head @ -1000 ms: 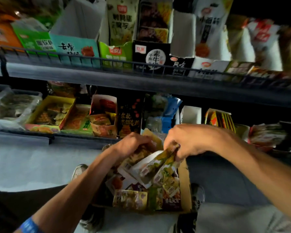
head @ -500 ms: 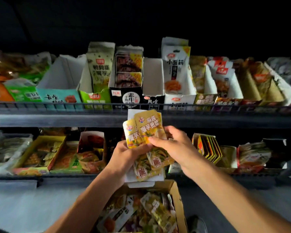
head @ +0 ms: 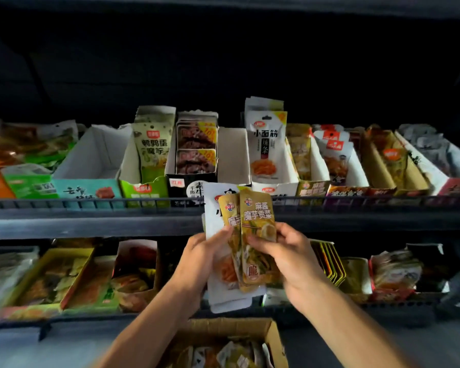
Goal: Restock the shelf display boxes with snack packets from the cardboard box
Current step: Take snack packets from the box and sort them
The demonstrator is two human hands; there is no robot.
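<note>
Packets had come up from cardboard box to frame centre; left hand and right hand both gripped them. Shelving likely next.

This is a shop. Two long dark shelves run across, one above the other, and both are packed with open display boxes standing side by side. Each box holds rows of small bright snack packets with printed labels facing out. A thin wire rail runs along the front edge of the top shelf.
</note>
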